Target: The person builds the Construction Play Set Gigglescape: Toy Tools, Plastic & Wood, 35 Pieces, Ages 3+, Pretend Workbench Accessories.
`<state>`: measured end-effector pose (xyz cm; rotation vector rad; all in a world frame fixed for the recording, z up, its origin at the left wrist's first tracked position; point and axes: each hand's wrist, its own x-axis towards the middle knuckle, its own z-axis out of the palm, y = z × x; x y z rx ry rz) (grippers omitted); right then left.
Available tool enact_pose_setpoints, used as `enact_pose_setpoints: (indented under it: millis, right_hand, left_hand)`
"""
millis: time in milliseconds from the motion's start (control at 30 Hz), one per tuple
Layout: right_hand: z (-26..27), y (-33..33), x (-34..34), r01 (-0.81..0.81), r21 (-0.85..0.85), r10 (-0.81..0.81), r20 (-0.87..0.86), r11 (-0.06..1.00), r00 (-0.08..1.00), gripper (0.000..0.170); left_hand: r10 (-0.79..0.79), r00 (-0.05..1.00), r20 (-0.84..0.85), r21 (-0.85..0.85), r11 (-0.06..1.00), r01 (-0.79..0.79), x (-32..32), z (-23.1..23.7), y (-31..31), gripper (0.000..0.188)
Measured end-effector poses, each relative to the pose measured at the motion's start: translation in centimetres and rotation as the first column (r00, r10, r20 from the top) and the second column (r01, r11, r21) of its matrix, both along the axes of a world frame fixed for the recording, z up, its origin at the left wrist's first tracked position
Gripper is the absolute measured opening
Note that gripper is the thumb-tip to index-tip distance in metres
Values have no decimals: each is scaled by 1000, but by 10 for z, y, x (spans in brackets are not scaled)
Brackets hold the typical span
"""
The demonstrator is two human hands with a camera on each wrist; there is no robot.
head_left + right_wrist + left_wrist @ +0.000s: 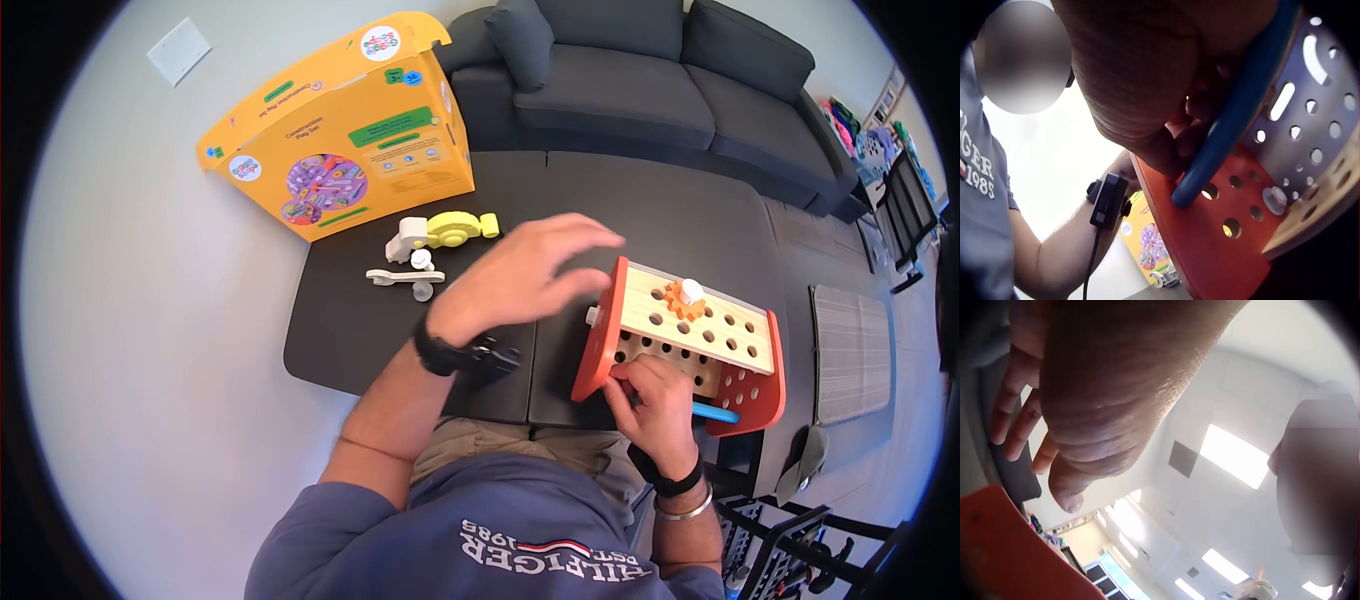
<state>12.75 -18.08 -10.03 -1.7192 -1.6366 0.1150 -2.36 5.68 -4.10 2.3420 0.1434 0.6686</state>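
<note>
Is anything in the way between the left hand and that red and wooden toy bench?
Nothing visible: the left hand hovers beside the red end panel of the toy bench. The white wrench and yellow piece lie on the hand's other side.

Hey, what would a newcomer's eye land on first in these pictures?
Probably the big yellow box at the back left of the dark table. Next, perhaps, the red-and-wood toy bench at the right, with an orange gear on top and the right hand at its near side. The left hand is beside it.
</note>
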Motion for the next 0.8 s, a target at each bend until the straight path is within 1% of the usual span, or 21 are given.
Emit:
enact_pose_setpoints:
  millis: [67,133,167,233,400,467,533,600,667,767,800]
  right_hand:
    - [-1,-1,0,1,-6,-1,-9,1000,1000,12]
    - [-2,0,0,2,-17,-2,-9,1000,1000,12]
    - [-2,0,0,3,-18,-4,-13,1000,1000,12]
    - [-3,0,0,2,-18,-2,-10,1000,1000,12]
    - [-2,0,0,5,-22,-5,-6,1000,1000,12]
    - [-2,0,0,2,-31,-2,-8,1000,1000,12]
    - [-2,1,0,4,-24,-3,11,1000,1000,12]
    - [-1,1,0,1,-22,-1,9,1000,1000,12]
    - [0,1,0,0,-20,0,5,1000,1000,12]
    - [0,0,-1,5,-29,-5,2,1000,1000,13]
    - [0,0,-1,2,-23,-2,5,1000,1000,13]
  left_hand:
    - [116,986,-118,-38,992,-122,-22,-8,9,41]
    - [170,974,-149,64,985,-162,-39,-29,20,40]
    - [168,974,-153,64,985,-160,-47,-35,22,40]
    - [283,910,-303,159,956,-245,-59,-44,21,40]
    - [295,884,-363,189,952,-240,-54,-69,11,41]
    - [275,864,-422,178,959,-219,-44,-72,2,42]
    - [267,863,-429,167,962,-214,-36,-78,-5,43]
    - [281,860,-426,219,954,-204,-30,-88,-9,44]
    - [283,849,-446,216,955,-205,-27,-88,-11,45]
    - [315,833,-455,203,948,-247,-33,-80,-14,44]
    - [371,814,-448,231,927,-295,-39,-75,-14,43]
